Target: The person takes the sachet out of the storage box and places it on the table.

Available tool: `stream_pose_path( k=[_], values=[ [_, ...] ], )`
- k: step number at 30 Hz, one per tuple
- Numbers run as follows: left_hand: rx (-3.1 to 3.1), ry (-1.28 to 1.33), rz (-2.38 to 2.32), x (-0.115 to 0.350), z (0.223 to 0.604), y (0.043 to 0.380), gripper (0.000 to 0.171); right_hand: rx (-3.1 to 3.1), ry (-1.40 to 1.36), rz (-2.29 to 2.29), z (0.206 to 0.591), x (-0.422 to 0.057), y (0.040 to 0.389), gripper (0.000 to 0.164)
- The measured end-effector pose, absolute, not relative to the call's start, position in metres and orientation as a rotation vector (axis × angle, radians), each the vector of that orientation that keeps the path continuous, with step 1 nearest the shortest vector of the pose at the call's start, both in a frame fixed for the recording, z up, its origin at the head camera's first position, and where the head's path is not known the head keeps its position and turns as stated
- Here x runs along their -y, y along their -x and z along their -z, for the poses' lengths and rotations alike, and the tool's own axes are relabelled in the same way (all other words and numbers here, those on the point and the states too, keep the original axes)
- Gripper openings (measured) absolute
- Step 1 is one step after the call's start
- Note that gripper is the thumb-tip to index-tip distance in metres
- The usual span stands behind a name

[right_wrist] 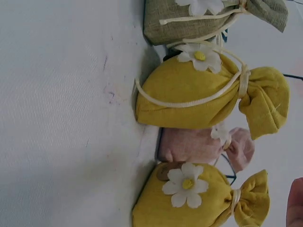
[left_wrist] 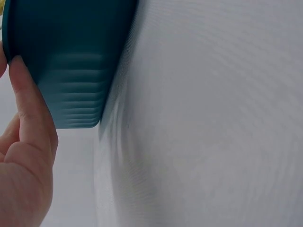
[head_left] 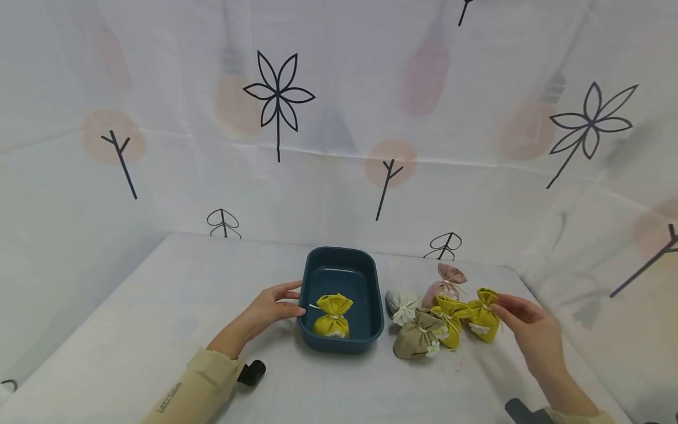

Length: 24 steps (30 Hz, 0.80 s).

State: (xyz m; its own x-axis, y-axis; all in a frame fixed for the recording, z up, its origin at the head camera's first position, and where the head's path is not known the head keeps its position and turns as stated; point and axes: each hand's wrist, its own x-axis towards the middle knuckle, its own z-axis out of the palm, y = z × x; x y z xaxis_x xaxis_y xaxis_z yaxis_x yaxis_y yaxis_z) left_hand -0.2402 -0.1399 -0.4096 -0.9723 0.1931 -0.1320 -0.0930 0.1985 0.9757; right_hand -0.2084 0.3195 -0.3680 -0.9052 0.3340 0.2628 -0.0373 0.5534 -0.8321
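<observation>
A dark teal plastic box [head_left: 341,346] sits before me, with a yellow drawstring sachet [head_left: 331,325] inside it. My left hand [head_left: 269,310] holds the box's left rim; in the left wrist view, thumb and finger [left_wrist: 29,104] meet the rim from different sides. To the right, my right hand [head_left: 532,330] reaches to the tied top of the rightmost yellow sachet [head_left: 483,327]. That sachet stands on the table with a white flower on it. In the right wrist view one fingertip [right_wrist: 295,203] shows just beyond its gathered cloth, with a small gap between; the other fingers are out of frame.
Close by the box cluster more sachets: a pale grey one [head_left: 404,307], an olive one [head_left: 415,338], another yellow one [head_left: 450,330] and a pink one [head_left: 444,287]. A white cloth covers the table [head_left: 318,388]. Printed white sheeting [head_left: 339,194] rises behind it.
</observation>
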Motion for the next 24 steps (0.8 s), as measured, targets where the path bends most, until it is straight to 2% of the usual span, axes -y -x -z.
stream_pose_path(
  k=[9,18,24],
  values=[
    [-2.255,-0.086,-1.865,0.139,0.410,0.240,0.066,2.340,0.182,-1.385,0.363,-0.304,0.203,0.044],
    [-2.257,-0.068,-1.868,0.140,0.411,0.241,0.066,2.309,0.059,-1.374,0.364,-0.289,0.201,0.036],
    [-2.270,-0.063,-1.858,0.140,0.411,0.240,0.066,2.315,0.051,-1.380,0.362,-0.279,0.204,0.039]
  ],
)
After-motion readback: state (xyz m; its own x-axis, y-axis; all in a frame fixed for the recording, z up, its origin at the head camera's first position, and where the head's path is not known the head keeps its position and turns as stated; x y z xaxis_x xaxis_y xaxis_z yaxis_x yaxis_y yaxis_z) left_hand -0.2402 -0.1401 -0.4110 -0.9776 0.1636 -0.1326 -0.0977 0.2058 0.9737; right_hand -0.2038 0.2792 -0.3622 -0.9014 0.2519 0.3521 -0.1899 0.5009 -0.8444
